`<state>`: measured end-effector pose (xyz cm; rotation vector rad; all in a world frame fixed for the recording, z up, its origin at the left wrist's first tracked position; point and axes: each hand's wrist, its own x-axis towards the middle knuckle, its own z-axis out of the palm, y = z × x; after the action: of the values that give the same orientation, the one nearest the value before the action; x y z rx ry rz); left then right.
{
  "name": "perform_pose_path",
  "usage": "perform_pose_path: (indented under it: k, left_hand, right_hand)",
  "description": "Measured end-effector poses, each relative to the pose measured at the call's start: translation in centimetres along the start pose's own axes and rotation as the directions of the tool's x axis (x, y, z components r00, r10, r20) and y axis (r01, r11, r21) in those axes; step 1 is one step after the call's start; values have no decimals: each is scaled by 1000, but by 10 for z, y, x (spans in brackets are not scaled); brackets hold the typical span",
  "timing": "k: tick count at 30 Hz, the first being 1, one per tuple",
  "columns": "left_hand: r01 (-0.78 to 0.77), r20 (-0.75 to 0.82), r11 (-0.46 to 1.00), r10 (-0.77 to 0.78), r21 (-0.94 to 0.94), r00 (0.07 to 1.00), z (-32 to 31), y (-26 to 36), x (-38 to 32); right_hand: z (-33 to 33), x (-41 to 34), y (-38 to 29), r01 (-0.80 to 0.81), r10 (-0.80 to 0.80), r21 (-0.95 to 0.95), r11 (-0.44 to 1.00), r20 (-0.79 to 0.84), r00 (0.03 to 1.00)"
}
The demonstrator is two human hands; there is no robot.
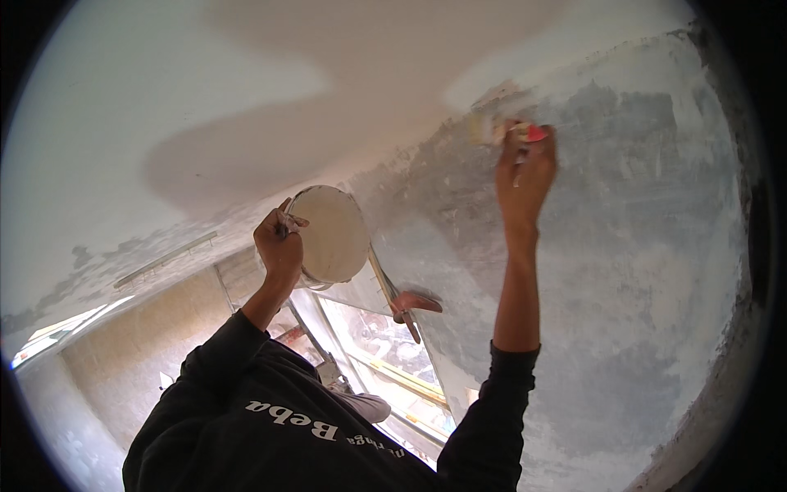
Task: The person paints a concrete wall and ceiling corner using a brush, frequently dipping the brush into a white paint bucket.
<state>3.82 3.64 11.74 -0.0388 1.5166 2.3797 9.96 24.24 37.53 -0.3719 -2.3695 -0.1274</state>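
Observation:
My left hand grips the rim of a round bucket, thumb over the edge. Pale cream paint or filler fills the bucket's mouth. White smears mark the fingers of this hand. Up at the right, my right hand pinches a small tool with a red part and a pale part. Motion blurs its far end, so its exact kind is unclear; it may be a brush or a scraper. The tool is at the patchy grey wall, close to where grey meets a smooth whitish surface.
Below the bucket, a reddish-brown object with a narrow stem sits by the corner of a bright window. A long pale strip runs along the left. My shadow falls on the whitish surface. Grey cloth shows beneath my dark top.

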Motion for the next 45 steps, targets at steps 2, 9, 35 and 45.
perform_pose_path:
  k: [2, 9, 35, 45]
  left_hand:
    - [-4, 3, 1000, 4, 2, 1000, -1, -3, 1]
    - [-64, 56, 998, 63, 9, 996, -1, -18, 2]
    - [-8, -12, 997, 9, 80, 1000, -11, -17, 13]
    - [-44, 51, 997, 41, 69, 998, -8, -23, 13]
  right_hand:
    - [-23, 17, -21, 62, -64, -56, 996, -26, 998]
    - [0, -21, -24, 328, -335, -455, 828, 67, 940]
    - [7, -15, -8, 81, -92, -115, 990, -91, 992]
    - [31, -53, 4, 314, -326, -299, 901, 9, 945]
